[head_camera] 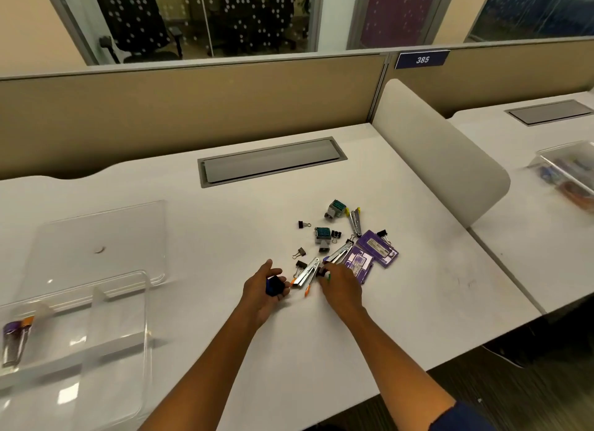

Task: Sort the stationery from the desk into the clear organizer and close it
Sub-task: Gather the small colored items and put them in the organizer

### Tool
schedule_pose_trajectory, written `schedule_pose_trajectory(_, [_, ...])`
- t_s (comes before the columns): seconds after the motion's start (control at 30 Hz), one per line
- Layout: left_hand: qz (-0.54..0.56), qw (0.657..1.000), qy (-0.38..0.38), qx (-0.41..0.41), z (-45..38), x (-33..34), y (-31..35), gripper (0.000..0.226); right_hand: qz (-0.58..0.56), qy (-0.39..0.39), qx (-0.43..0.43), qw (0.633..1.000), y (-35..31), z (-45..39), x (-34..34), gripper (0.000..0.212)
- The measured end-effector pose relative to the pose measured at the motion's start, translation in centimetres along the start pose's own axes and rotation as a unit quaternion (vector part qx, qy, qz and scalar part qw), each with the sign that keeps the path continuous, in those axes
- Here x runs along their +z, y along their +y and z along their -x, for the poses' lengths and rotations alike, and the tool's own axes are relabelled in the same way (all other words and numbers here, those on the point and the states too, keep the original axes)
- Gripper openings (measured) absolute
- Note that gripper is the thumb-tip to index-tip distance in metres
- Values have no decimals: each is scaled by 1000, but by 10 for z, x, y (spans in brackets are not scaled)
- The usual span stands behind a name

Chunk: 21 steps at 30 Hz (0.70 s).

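A clear organizer (74, 334) lies open at the desk's left, its lid (96, 237) folded back; a purple item (14, 334) sits in its left compartment. A pile of stationery lies mid-desk: binder clips (303, 224), two grey stamps (323, 236), staplers (355, 221), purple staple boxes (379, 247). My left hand (263, 289) lies palm up, fingers curled round a dark blue item (274, 286). My right hand (340, 286) is palm down at the pile's near edge, pinching a small dark clip (322, 273) beside a silver stapler (307, 273).
A grey cable hatch (273, 162) is set in the white desk (225, 225) behind the pile. A curved divider (440, 160) stands at the right edge. Another clear box (569, 170) with items sits on the neighbouring desk.
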<state>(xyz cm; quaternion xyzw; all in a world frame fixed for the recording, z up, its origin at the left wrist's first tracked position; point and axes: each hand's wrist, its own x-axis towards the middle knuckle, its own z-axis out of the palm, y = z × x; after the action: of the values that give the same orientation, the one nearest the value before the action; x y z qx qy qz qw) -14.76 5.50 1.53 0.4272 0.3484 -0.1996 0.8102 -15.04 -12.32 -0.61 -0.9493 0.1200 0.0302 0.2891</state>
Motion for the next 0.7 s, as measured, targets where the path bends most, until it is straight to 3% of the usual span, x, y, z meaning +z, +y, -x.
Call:
schedule_pose_trajectory(0.07, [17, 1000, -4, -7, 4, -5, 0, 36, -47, 23, 21, 998, -4, 2, 1, 26])
schedule_pose_trajectory(0.17, [55, 998, -20, -14, 9, -11, 2, 41, -275, 10, 114, 955, -18, 9, 1, 13])
schedule_pose_trajectory(0.2, [69, 997, -26, -15, 10, -13, 3, 42, -377, -15, 157, 913, -26, 13, 1, 10])
schedule_pose_trajectory(0.27, [93, 995, -34, -14, 14, -16, 4, 46, -568, -72, 204, 794, -45, 24, 3, 3])
schedule_pose_trajectory(0.33, [114, 993, -36, -12, 19, -20, 7, 49, -678, -102, 215, 695, -64, 35, 7, 10])
schedule_pose_trajectory(0.4, [138, 990, -36, -4, 25, -28, 12, 53, -732, -122, 217, 634, -84, 46, 12, 15])
schedule_pose_trajectory(0.47, [164, 986, -32, 3, 31, -40, 20, 56, -759, -133, 223, 597, -104, 56, 17, 16])
schedule_pose_trajectory(0.57, [196, 980, -28, 19, 39, -64, 35, 57, -757, -136, 221, 599, -137, 67, 29, 13])
schedule_pose_trajectory(0.7, [209, 976, 0, 65, 57, -97, 53, 58, -685, -152, 182, 689, -182, 83, 55, 16])
